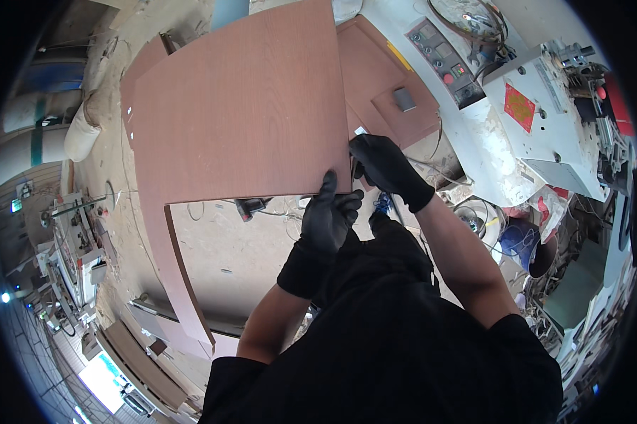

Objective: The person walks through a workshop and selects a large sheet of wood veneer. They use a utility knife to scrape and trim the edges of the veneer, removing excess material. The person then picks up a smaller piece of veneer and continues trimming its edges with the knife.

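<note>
A large reddish-brown wood-grain panel [244,106] lies flat before me, its near corner at my hands. A narrow panel strip [178,265] runs from its left side towards me. My left hand [329,217], in a black glove, is at the near edge, its thumb on top of the panel and its fingers curled by the corner. My right hand [385,161], also gloved in black, is at the right edge just beyond the corner. Its fingertips are partly hidden, and whether it holds something small there I cannot tell.
A white machine [541,122] with a control panel [446,63] stands at the right. More brown panels [377,69] lie beyond the right edge, with a dark grey block [404,99] on them. Cables and a blue bucket [520,241] are at lower right. A dark power tool [247,208] lies below the near edge.
</note>
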Motion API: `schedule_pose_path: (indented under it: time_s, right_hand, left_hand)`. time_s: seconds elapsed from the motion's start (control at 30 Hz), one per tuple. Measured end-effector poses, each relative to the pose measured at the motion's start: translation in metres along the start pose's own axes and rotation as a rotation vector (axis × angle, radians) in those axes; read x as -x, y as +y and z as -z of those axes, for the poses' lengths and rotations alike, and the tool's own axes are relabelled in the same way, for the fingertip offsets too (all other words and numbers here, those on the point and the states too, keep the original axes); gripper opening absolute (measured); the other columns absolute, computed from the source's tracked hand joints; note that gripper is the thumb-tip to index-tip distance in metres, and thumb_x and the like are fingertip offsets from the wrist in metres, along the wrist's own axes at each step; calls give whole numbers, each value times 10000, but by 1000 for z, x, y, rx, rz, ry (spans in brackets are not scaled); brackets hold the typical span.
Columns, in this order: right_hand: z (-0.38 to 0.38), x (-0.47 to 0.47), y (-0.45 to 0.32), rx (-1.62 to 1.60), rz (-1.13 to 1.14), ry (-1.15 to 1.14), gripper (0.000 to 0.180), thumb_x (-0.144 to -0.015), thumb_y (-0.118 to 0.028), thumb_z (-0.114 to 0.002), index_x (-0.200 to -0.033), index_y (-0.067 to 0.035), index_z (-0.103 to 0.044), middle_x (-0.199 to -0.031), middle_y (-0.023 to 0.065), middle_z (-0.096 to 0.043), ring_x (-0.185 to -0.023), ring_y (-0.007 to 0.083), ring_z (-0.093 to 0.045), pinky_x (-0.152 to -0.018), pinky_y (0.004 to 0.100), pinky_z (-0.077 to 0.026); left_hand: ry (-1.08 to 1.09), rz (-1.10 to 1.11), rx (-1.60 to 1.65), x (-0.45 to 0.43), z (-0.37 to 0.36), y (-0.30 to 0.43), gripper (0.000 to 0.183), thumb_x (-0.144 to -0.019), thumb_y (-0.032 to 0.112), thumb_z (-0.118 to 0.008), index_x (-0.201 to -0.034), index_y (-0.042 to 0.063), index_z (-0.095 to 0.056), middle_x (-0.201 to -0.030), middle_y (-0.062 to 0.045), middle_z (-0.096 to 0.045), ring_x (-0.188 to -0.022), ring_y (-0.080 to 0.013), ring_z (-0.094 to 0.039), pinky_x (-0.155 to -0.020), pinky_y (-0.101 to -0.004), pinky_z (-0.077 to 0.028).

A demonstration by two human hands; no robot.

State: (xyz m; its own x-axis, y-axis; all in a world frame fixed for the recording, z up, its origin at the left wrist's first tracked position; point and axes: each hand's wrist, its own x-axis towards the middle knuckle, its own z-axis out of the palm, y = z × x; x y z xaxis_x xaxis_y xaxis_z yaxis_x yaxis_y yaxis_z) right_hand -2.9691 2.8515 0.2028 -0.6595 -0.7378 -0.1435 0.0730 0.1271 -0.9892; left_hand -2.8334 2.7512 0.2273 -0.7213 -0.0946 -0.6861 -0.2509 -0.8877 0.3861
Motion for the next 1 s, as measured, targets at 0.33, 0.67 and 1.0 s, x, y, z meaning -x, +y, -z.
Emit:
schedule_pose_path:
  time_s: [0.33, 0.67, 1.0]
  right_hand:
    - [32, 61, -39, -140, -517, 140, 393, -957, -294, -556, -1260, -44, -536, -733, 18, -578, -518, 50, -471, -468, 210, -379]
    - [15, 130, -40, -621, -652, 374, 345, -1009, -284, -444, -1160, 14, -529, -598, -38, -413, -469, 55, -384, -438, 200, -303]
    - [-28, 71, -123, -245, -862, 261, 502, -1006, -456, -350, -1083, -26, -597, -653, 18, -512, -485, 75, -443, -480, 229, -353]
  left_hand:
    - [-35, 194, -40, 3, 8, 8, 498, -930, 469, -579, -1116, 9, -543, -955, -96, -611, -806, -128, -546, -735, -242, -449]
    - [-211, 278, -55, -5, 25, 14, 330, -948, 331, -595, -1089, 33, -595, -991, -117, -670, -868, -161, -622, -755, -317, -478]
    - [-166, 192, -6, -3, 28, 18, 249, -935, 249, -627, -1062, 35, -622, -944, -89, -675, -868, -163, -643, -752, -296, -485]
